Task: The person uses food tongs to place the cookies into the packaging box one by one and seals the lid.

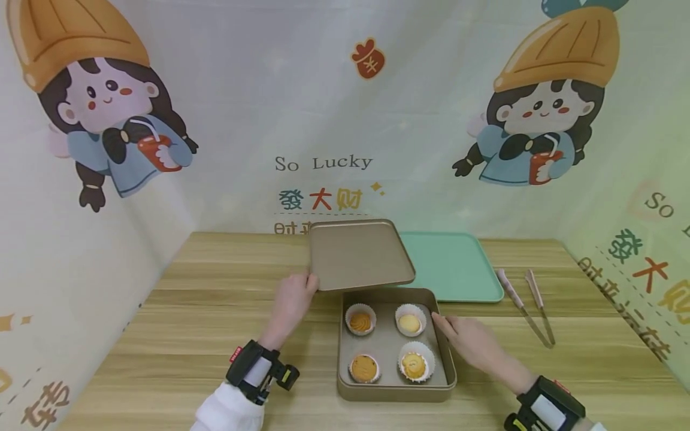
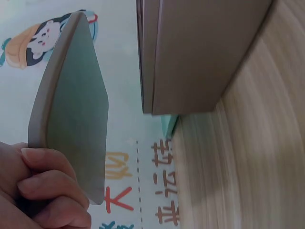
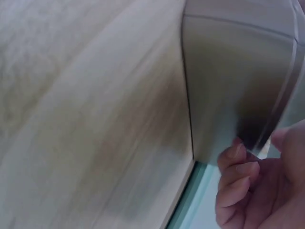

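The left hand (image 1: 291, 301) grips the near left corner of the lid (image 1: 358, 254), with the fingers curled around its edge; in the left wrist view the fingers (image 2: 45, 183) pinch the rim of the lid (image 2: 71, 114). The lid is lifted and tilted, above the far edge of the tin, apart from it. The right hand (image 1: 468, 341) rests at the right wall of the tin (image 1: 396, 392). In the right wrist view its fingertips (image 3: 234, 151) touch the upper rim of the tin (image 3: 228, 86), slightly bent; it seems to steady the tin more than to grip it.

The tin stands in the middle of the wooden table (image 1: 162, 335), near the person. Inside are four small cakes in paper cups: far left (image 1: 360, 320), far right (image 1: 410, 321), near left (image 1: 365, 367) and near right (image 1: 415, 363).

I judge that the opening is almost done: the lid is already off the tin, but it is not yet put down anywhere. The cakes are all in their places, untouched.

Behind the tin, to the right, lies a green tray (image 1: 453, 266), and further right a pair of tongs (image 1: 530, 305) on the table.
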`<action>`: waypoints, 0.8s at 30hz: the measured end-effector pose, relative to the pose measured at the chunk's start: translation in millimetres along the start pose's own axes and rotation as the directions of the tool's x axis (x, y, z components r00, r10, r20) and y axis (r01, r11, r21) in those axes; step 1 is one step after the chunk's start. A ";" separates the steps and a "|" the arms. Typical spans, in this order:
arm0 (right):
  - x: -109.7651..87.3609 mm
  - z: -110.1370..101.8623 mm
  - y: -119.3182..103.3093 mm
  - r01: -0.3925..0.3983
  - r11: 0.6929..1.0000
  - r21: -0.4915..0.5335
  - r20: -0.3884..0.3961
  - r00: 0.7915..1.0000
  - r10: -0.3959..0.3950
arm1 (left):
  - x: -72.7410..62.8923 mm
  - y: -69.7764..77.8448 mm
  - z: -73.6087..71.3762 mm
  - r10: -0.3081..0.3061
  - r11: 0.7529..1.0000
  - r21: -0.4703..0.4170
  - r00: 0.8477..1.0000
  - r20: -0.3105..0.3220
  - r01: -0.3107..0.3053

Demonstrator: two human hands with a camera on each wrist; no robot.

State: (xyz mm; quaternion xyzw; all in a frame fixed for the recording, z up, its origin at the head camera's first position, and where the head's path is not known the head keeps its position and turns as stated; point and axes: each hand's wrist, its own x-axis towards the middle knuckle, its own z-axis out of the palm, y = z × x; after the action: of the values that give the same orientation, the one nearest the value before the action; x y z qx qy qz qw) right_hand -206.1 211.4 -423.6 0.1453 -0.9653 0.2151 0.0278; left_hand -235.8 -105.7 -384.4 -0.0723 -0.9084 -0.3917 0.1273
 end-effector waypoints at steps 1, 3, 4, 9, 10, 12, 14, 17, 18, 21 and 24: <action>2.1 -2.4 0.6 0.003 0.999 0.033 -0.022 1.000 -0.003 | -1.7 2.0 1.6 0.005 1.000 0.002 1.000 0.000 -0.005; 7.9 -8.2 1.7 0.013 0.993 0.119 -0.069 0.998 -0.005 | -4.3 5.2 4.3 0.024 1.000 0.009 1.000 -0.002 -0.024; 11.7 -11.4 1.8 0.023 0.985 0.171 -0.088 0.996 -0.008 | -5.4 6.8 5.5 0.033 0.999 0.014 0.999 -0.003 -0.033; 33.4 -25.4 0.7 0.027 0.865 0.501 -0.051 0.999 -0.002 | -7.7 13.5 11.4 0.073 0.996 0.046 0.997 0.007 -0.073; 37.6 -27.2 -0.1 0.011 0.824 0.566 -0.022 1.000 0.002 | -7.7 14.6 12.5 0.077 0.996 0.048 0.997 0.009 -0.078; 45.0 -28.4 -1.1 -0.047 0.736 0.676 0.053 0.998 0.014 | -8.1 15.9 14.8 0.080 0.996 0.044 0.997 0.016 -0.080; 50.7 -28.0 -2.1 -0.113 0.637 0.762 0.128 0.992 0.022 | -8.9 17.5 16.6 0.081 0.996 0.034 0.996 0.025 -0.081; 55.2 -26.4 -3.0 -0.182 0.516 0.837 0.195 0.980 0.030 | -10.5 17.3 18.9 0.081 0.997 0.000 0.996 0.048 -0.081; 55.5 -25.9 -3.4 -0.188 0.482 0.856 0.201 0.979 0.025 | -10.5 16.8 19.3 0.086 0.996 -0.007 0.995 0.058 -0.085; 53.4 -26.1 -4.6 -0.176 0.413 0.894 0.187 0.982 0.015 | -8.8 13.5 19.1 0.092 0.994 -0.066 0.991 0.099 -0.086; 48.8 -27.1 -6.2 -0.146 0.384 0.912 0.158 0.988 0.000 | -4.1 9.8 15.9 0.055 0.989 -0.146 0.989 0.137 -0.035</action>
State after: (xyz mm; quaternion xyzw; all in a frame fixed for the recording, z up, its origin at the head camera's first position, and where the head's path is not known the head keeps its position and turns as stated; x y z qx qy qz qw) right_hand -251.2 204.5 -390.8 0.1076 -0.6896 0.7043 -0.1302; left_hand -232.3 -87.5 -389.3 -0.1293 -0.8828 -0.4467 0.0663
